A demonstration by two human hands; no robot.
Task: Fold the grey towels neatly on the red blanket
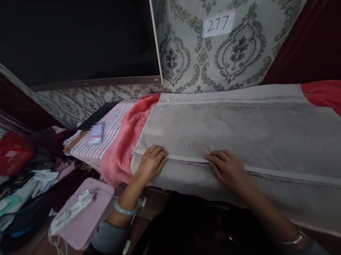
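Observation:
A grey plush towel with a small embroidered mark and pale edge bands lies spread lengthwise in front of me. Its near layer has an edge running across under both hands, with more grey cloth below it. My left hand grips this edge near the left corner, fingers curled over it. Farther right, my right hand pinches the same edge between thumb and fingers. The thumb of the left hand is mostly hidden.
Red cloth lies under the towel, beside a striped cloth. At lower left, a power strip rests on a pink stool. Piled clothes and a red bag lie left. A television hangs behind.

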